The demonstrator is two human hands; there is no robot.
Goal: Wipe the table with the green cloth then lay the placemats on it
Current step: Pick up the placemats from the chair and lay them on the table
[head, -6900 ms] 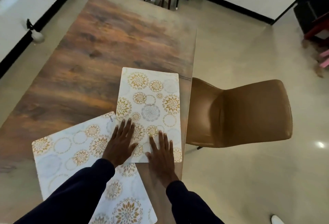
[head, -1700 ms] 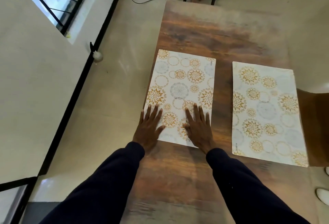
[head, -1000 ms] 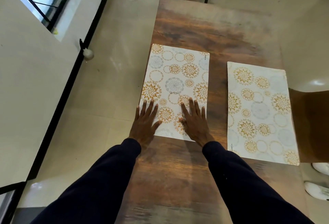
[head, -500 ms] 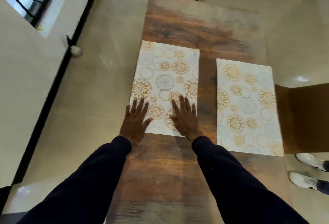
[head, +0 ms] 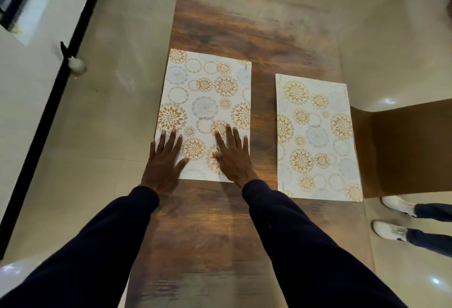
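- Broadly, the wooden worktop [head: 232, 24] carries two placemats, well apart.
- Right placemat [head: 318, 136] lies flat by the chair [head: 403, 146].
- Left placemat [head: 205, 102] lies flat at the worktop's left edge.
- Left hand [head: 163, 161] and right hand [head: 232, 156] — both flat, fingers spread, gripping nothing — press its near end.

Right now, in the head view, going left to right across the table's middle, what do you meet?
Left hand → right hand, both flat on the left placemat → bare table strip → right placemat → brown chair.
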